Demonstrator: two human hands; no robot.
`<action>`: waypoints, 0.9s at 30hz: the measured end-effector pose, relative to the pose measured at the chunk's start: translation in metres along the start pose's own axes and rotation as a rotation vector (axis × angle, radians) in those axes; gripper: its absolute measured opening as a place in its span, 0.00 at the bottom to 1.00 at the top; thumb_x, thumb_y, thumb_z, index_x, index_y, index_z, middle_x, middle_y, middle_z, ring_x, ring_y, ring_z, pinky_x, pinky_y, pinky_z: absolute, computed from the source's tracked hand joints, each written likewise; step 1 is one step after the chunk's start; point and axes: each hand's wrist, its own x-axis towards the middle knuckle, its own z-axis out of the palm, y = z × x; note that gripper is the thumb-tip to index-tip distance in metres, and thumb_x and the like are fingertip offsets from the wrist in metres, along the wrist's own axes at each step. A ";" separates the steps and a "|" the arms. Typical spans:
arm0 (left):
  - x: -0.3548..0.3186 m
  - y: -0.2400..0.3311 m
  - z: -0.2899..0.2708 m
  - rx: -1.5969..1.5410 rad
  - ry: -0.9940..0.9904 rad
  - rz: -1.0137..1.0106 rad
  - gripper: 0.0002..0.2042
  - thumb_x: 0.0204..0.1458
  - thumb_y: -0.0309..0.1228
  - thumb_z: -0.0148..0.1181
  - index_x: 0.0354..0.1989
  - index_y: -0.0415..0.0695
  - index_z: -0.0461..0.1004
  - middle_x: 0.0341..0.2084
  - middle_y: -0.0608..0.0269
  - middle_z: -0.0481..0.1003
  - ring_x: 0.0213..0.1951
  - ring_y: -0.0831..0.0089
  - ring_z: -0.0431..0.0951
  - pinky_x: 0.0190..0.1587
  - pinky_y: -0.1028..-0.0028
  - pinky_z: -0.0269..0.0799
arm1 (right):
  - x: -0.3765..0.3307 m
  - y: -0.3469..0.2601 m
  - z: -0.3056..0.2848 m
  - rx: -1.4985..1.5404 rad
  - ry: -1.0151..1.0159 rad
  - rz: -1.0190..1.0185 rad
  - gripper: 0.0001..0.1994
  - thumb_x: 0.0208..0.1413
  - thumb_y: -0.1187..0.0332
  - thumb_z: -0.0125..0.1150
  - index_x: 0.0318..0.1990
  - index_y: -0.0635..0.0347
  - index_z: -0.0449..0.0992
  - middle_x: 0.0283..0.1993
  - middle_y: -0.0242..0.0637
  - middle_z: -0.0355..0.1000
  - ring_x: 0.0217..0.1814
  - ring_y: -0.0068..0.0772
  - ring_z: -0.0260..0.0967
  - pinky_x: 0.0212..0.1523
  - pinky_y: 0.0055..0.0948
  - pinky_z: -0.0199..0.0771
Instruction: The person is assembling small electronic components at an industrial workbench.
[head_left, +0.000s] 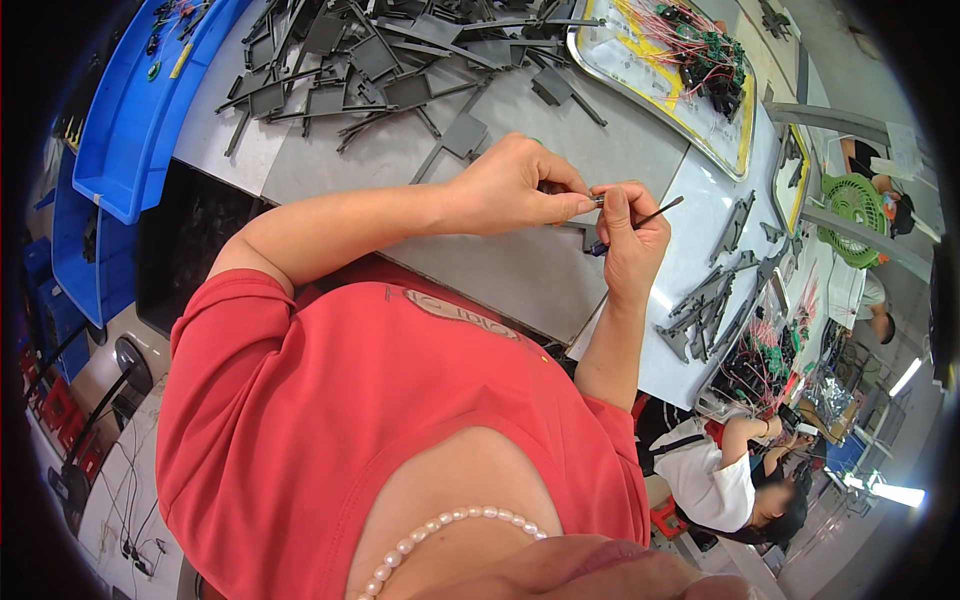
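My left hand (515,185) is closed in a pinch over the table (560,290). Its fingertips meet those of my right hand (632,240) around a small, partly silvery piece, mostly hidden by the fingers. Across my right hand lies a thin dark screwdriver (663,210) with a blue handle end showing below the fingers. A corner of a dark grey part (578,232) shows just under the hands; whether it is held cannot be told. Beside my left wrist, a flat grey plastic part with a long arm (463,135) lies on the table.
Many loose grey plastic parts (405,92) are heaped at the far side. A yellow-edged tray (745,150) at the far right holds wired green boards (708,60). Grey brackets (700,310) lie to the right. Blue bins (125,150) stand left. A person in white (710,490) works at lower right.
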 end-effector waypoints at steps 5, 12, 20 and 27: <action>-0.001 -0.012 0.005 0.245 0.121 0.209 0.08 0.45 0.29 0.61 0.29 0.37 0.78 0.18 0.60 0.76 0.19 0.83 0.69 0.21 0.79 0.64 | 0.000 0.002 0.009 -0.058 0.063 -0.050 0.09 0.55 0.65 0.58 0.30 0.61 0.73 0.21 0.21 0.63 0.19 0.09 0.51 0.20 0.12 0.48; -0.001 -0.015 0.011 0.275 0.260 0.346 0.06 0.42 0.30 0.60 0.22 0.40 0.76 0.12 0.58 0.71 0.14 0.64 0.68 0.18 0.71 0.62 | 0.000 0.004 0.013 -0.056 0.062 -0.118 0.08 0.56 0.65 0.57 0.34 0.61 0.72 0.19 0.20 0.60 0.21 0.09 0.53 0.21 0.12 0.50; 0.002 0.002 0.003 -0.032 0.158 -0.020 0.09 0.47 0.33 0.59 0.32 0.40 0.78 0.15 0.66 0.74 0.16 0.81 0.70 0.20 0.78 0.65 | -0.004 -0.002 0.008 0.099 -0.084 -0.003 0.18 0.62 0.57 0.44 0.46 0.64 0.70 0.30 0.24 0.61 0.23 0.11 0.51 0.24 0.13 0.52; 0.003 0.000 -0.002 -0.120 0.133 -0.050 0.12 0.50 0.33 0.58 0.38 0.37 0.77 0.19 0.66 0.75 0.20 0.84 0.70 0.22 0.82 0.67 | -0.002 -0.008 0.007 -0.514 0.036 -0.260 0.15 0.60 0.69 0.47 0.53 0.57 0.71 0.30 0.29 0.65 0.26 0.17 0.57 0.26 0.17 0.59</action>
